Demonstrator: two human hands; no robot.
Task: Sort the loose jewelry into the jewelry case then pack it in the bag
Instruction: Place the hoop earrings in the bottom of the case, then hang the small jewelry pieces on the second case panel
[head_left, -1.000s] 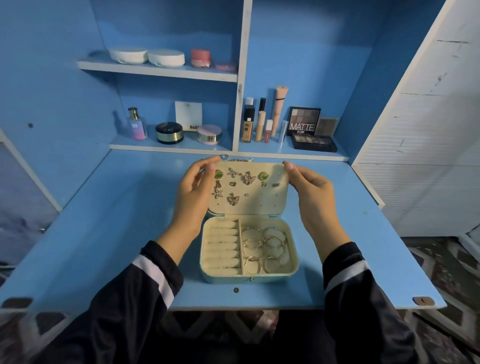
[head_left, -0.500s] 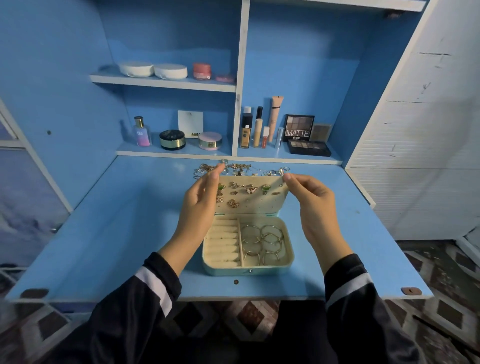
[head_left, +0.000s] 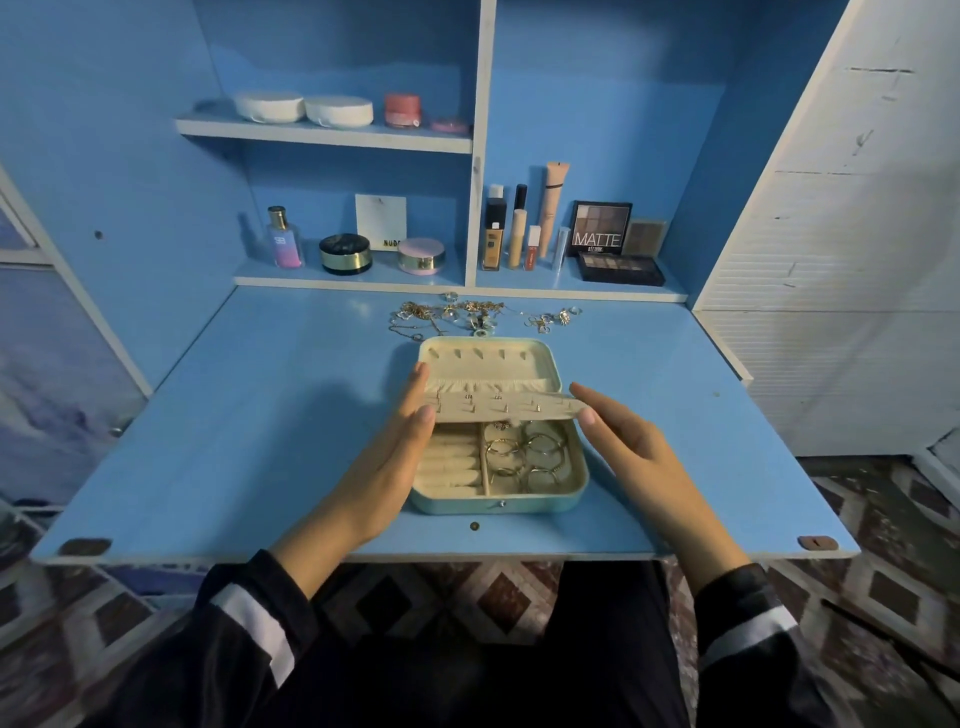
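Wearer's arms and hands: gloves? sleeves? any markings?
No gloves: left hand and right hand are bare, with no rings or watch visible. Left sleeve and right sleeve are long and black, each with one white band near the cuff.

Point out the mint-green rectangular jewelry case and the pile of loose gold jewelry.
Mint-green rectangular jewelry case (head_left: 540, 503): head view, front wall.
Pile of loose gold jewelry (head_left: 470, 312): head view, middle of pile.
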